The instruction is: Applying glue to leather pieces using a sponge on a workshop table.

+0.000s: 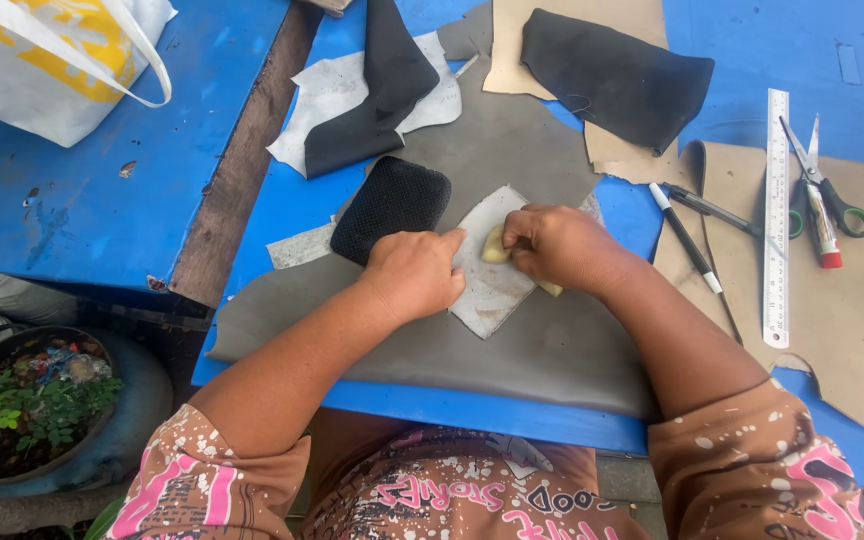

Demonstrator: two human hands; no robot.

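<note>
My left hand [414,272] presses flat on the left edge of a small pale leather piece [490,285] that lies on a large grey sheet [512,150]. My right hand [557,245] is closed around a yellowish lump [495,247], like a piece of crepe rubber, held against the top of the pale piece. A black textured rounded pad [390,205] lies just left of my left hand.
On the blue table [752,60] lie black leather pieces [612,75], tan sheets [852,300], a steel ruler [776,215], scissors [822,185], pens [687,240] and a red-tipped marker. A white bag [52,60] sits on a second blue table at left, with a potted plant [27,405] below.
</note>
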